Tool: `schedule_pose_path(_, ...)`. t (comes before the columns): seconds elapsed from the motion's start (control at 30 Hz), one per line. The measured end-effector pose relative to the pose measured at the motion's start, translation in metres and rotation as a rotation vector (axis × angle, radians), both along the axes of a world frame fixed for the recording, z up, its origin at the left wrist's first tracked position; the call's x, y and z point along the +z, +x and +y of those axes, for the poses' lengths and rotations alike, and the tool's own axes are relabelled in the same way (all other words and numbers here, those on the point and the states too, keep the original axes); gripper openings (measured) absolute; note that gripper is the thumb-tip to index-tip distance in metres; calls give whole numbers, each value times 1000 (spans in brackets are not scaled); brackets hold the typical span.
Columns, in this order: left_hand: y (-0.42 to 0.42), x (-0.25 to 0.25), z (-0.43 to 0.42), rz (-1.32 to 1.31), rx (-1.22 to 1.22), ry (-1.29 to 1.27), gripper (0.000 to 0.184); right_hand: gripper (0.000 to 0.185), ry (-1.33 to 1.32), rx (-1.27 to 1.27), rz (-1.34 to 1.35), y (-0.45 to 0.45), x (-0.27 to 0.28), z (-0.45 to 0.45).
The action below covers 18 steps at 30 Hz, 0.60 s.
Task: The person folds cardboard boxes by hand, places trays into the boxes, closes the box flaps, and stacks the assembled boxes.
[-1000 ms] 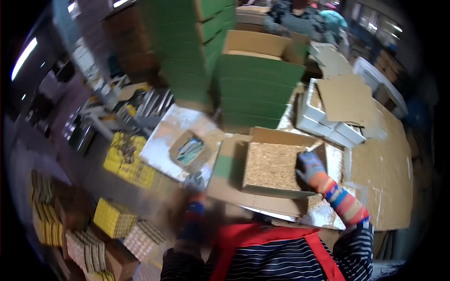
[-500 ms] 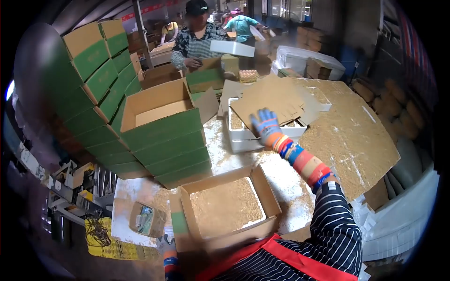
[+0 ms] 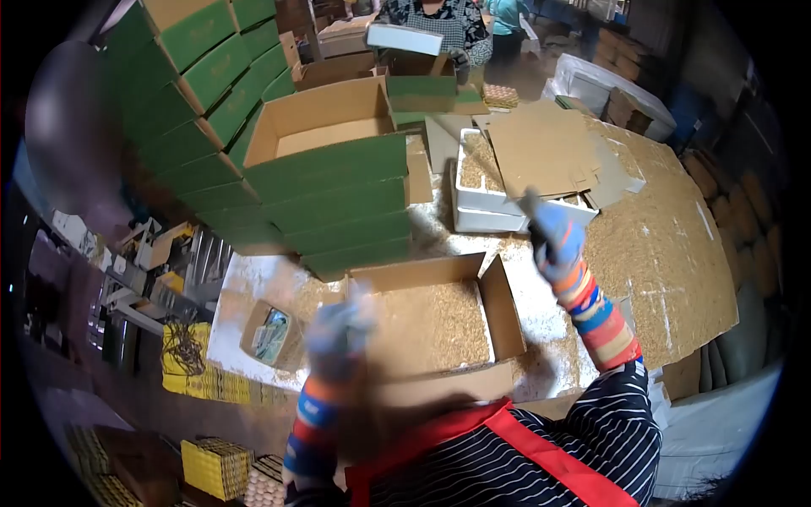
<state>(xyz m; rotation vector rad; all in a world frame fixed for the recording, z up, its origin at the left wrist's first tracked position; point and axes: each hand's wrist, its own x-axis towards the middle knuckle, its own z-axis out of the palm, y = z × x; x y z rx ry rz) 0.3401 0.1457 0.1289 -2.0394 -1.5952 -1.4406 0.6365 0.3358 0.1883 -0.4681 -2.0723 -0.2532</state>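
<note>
My left hand (image 3: 338, 328), gloved in grey-blue, is smeared by motion over the left side of an open cardboard box (image 3: 504, 317); its fingers cannot be made out. Inside that box, a white foam container is covered by a layer of tan, sawdust-like filling (image 3: 431, 317). My right hand (image 3: 557, 241), also gloved, is raised in front of a white foam box (image 3: 490, 221). Its fingers look closed, and a thin blurred streak runs up and left from the fingertips; what it is stays unclear. Flat cardboard sheets (image 3: 541, 148) lie on the foam box, just beyond my right hand.
Green cardboard boxes (image 3: 338, 198) stand stacked at the left. A small container of packets (image 3: 272, 334) sits on the table's left. Sawdust-like material covers the board (image 3: 676, 253) at right. Across the table, a person (image 3: 439, 29) stands behind a white foam lid (image 3: 405, 39).
My right hand has come off the cardboard sheets, its flat fingers now drawn in. My left hand has risen from the box's lower left corner. The view has tilted down and shifted left.
</note>
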Motion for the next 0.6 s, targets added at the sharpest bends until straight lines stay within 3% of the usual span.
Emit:
schedule_pose_path(0.03, 19, 21, 10, 116, -18, -301, 33, 40, -128, 113, -119, -9, 1, -21)
schedule_pose_path(0.1, 19, 30, 3, 81, 25, -338, 26, 37, 18, 373, -515, -14, -16, -45)
schedule_pose_path(0.13, 4, 35, -10, -16, 8, -372, 21, 39, 120, 399, -623, -16, -18, -54)
schedule_pose_path(0.17, -17, 39, -29, -113, -12, -409, 17, 53, -30, 400, -801, -10, -21, -60)
schedule_pose_path(0.2, -27, 55, -47, -400, -75, -438, 10, 51, -22, 448, -848, -2, -38, -54)
schedule_pose_path(0.23, -44, 40, -59, -482, -142, -289, 15, 49, -19, 501, -899, 2, -57, -47)
schedule_pose_path(0.3, -8, 65, -45, -500, -179, -51, 24, 47, -47, 624, -954, -8, -69, -49)
schedule_pose_path(0.33, 8, 75, -31, -226, -180, -132, 32, 46, -54, 680, -977, -14, -70, -51)
schedule_pose_path(0.37, 22, 83, -17, 53, -181, -205, 39, 32, -20, 704, -929, -22, -68, -58)
schedule_pose_path(0.43, 39, 64, 12, 526, -98, -261, 47, 20, -13, 642, -1078, -27, -80, -63)
schedule_pose_path(0.47, 37, 44, 21, 622, -106, -515, 50, 13, -124, 570, -1090, -19, -95, -60)
schedule_pose_path(0.5, 35, 18, 29, 715, -114, -773, 52, 23, -145, 426, -1354, -16, -111, -56)
schedule_pose_path(0.53, 33, 3, 31, 802, -119, -1032, 54, 28, -350, 369, -1377, -16, -104, -60)
schedule_pose_path(0.6, 21, -5, 26, 674, -190, -894, 52, 48, -786, 355, -1342, -22, -66, -66)
